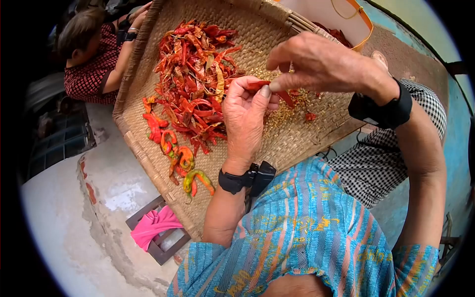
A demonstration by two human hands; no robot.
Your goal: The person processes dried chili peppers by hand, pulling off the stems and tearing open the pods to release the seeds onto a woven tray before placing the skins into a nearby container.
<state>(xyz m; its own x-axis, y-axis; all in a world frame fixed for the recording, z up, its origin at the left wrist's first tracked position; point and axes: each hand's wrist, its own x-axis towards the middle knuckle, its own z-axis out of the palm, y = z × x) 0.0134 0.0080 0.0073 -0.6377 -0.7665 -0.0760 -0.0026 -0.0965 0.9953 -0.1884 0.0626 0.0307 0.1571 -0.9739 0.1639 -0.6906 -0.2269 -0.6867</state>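
Note:
A dried red chili pepper (258, 84) is pinched between the thumb and fingers of my left hand (246, 114), above the woven tray. My right hand (319, 62) comes in from the right with fingers bent and its thumb at the same pepper; part of the pepper shows below that thumb. Left of my left hand lies a big heap of dried red chilies (190, 79). Fresher red, orange and green chilies (185, 158) lie toward the tray's near left corner. Pale loose seeds (277, 121) are scattered under and beside my hands.
The woven tray (163, 190) has a raised rim. A white bucket with an orange rim (363, 24) holds red pieces beyond it. Another person (94, 64) sits at the left, hands at the rim. A pink cloth (156, 226) hangs over a dark frame at lower left.

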